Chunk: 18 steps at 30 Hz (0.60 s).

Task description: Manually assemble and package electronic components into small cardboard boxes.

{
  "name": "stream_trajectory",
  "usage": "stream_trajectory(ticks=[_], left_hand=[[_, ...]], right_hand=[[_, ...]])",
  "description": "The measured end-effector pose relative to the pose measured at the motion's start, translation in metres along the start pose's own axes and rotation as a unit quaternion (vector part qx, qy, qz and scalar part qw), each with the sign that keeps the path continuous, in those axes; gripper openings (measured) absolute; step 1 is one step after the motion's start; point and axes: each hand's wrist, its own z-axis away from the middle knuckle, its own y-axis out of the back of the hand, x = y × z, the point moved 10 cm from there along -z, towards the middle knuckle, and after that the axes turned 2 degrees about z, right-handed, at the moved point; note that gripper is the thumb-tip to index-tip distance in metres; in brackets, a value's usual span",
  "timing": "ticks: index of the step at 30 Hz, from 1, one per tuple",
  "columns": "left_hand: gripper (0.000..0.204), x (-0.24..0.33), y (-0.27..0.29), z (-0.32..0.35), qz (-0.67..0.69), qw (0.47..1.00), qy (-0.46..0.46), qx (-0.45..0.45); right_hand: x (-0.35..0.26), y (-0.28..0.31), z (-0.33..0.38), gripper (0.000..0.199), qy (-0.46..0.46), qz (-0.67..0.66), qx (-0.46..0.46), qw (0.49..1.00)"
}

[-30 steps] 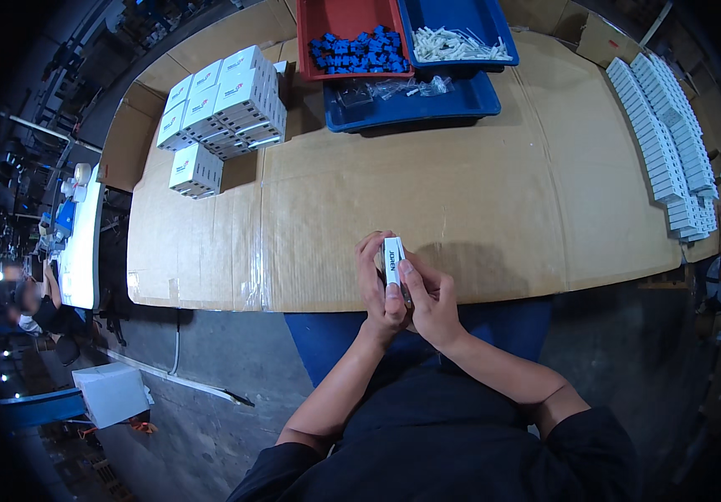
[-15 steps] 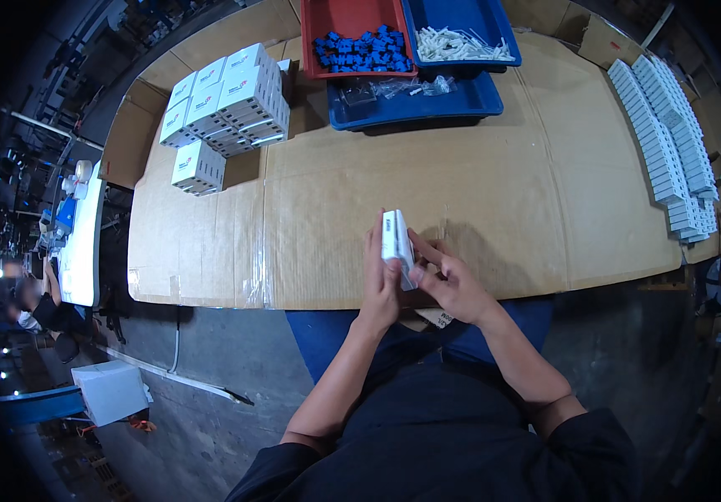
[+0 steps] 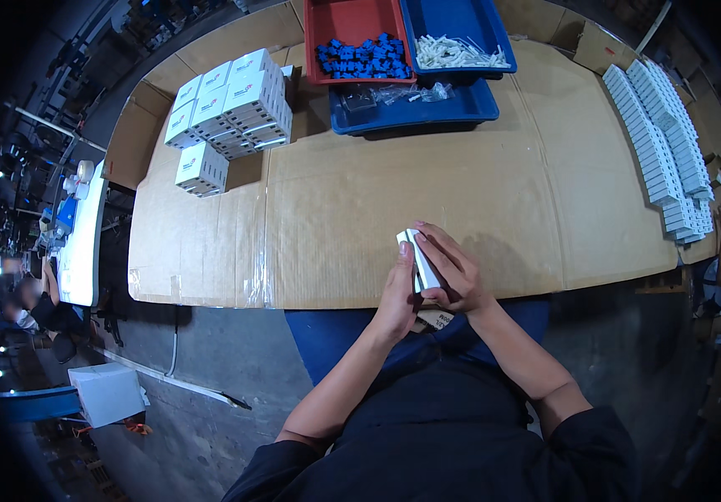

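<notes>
Near the table's front edge I hold a small, flat white box (image 3: 425,272) upright between both hands. My left hand (image 3: 396,298) is closed on its left side, with the thumb along the edge. Around the right side wrap the fingers of my right hand (image 3: 459,278), their tips at the box's top end. A dark line runs along the box between two white faces; whether it is a gap or an edge I cannot tell. The hands cover much of its lower part.
Stacked white boxes (image 3: 243,100) stand at the back left, with long rows of white boxes (image 3: 657,138) at the far right. A red bin (image 3: 352,21) holds blue pieces, a blue bin (image 3: 452,17) white ones. Before them, a blue tray (image 3: 427,117) contains clear plastic bags. Cardboard (image 3: 377,184) covers the table.
The box has turned and moved slightly right and nearer to me. My right fingers have shifted up over its top end, and my left hand has come lower.
</notes>
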Motion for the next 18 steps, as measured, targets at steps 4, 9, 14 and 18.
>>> stream_trajectory(ticks=[4,9,14,18], left_hand=[[0.067,0.002,0.006,0.005,0.014,1.0,0.006,0.026],[0.078,0.015,0.004,0.005,-0.159,0.976,-0.147,-0.03],[0.076,0.045,-0.009,0.009,-0.337,0.905,-0.26,0.019],[0.069,0.042,0.022,-0.001,-0.089,0.982,-0.146,0.083]], right_hand=[[0.0,-0.006,-0.001,0.075,0.004,-0.027,0.006,1.0],[0.036,-0.011,0.01,0.085,-0.214,-0.255,0.072,0.94],[0.046,-0.019,0.017,0.076,-0.318,-0.363,0.07,0.873],[0.028,-0.002,0.002,0.052,-0.22,-0.187,0.0,0.957]])
